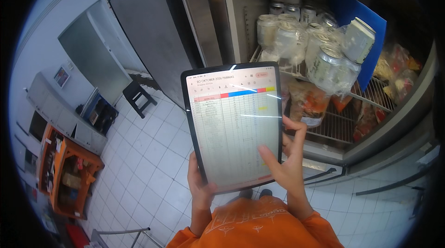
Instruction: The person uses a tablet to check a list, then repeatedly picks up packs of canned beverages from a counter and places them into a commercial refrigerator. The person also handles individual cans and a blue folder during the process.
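Observation:
A tablet [236, 136] in a dark case stands upright before my chest, with a lit spreadsheet of coloured header cells on its screen. Its lower left corner sits in my left hand [201, 185], the thumb on the front edge and the other fingers mostly hidden behind. My right hand [290, 164] is at the right edge. Its thumb lies over the lower right part of the screen, while the index finger bends against the side and other fingers pass partly behind. Beyond the tablet, plastic-wrapped drink cans [326, 60] rest on a wire shelf [372, 91] inside an open refrigerator.
The steel refrigerator door [153, 21] swings open at the left. A blue panel [377, 35] leans by the cans; a bagged orange food pack [307, 103] sits lower. On the tiled floor [149, 143] stand a black stool [139, 96] and an orange cabinet [69, 150].

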A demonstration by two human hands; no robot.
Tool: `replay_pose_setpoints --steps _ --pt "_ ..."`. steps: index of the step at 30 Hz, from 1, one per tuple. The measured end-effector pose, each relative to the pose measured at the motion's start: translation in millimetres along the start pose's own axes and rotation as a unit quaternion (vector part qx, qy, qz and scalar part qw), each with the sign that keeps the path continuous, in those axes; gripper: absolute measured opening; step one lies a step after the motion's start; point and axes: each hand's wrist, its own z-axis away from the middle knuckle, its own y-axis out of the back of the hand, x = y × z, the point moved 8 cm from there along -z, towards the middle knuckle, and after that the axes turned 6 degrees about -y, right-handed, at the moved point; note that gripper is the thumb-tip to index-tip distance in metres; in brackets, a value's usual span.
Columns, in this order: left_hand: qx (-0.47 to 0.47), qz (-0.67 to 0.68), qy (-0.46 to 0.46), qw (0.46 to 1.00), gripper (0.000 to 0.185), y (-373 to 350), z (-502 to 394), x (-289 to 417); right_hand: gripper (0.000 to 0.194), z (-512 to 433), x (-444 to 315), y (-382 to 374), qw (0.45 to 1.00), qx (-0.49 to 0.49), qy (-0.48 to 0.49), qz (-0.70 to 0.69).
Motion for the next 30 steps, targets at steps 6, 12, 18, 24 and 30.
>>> replay_pose_setpoints --steps 6,12,18,24,30 --pt "-0.016 -0.010 -0.026 0.999 0.101 -3 3 2 0.058 -5 0 1 0.999 0.035 0.027 0.026" --pt "0.004 0.010 0.000 1.000 0.108 1 2 -2 0.054 0 -1 4 1.000 -0.004 0.029 -0.010" --pt "0.001 0.068 0.017 0.998 0.109 0 3 -1 0.052 8 -2 9 0.998 -0.004 0.001 -0.055" --pt "-0.007 0.020 0.004 1.000 0.105 2 7 1 0.052 10 -3 9 0.999 0.011 -0.014 -0.041" --pt "-0.016 0.005 0.002 1.000 0.104 1 12 4 0.053 9 -4 7 0.999 0.023 0.007 -0.024"
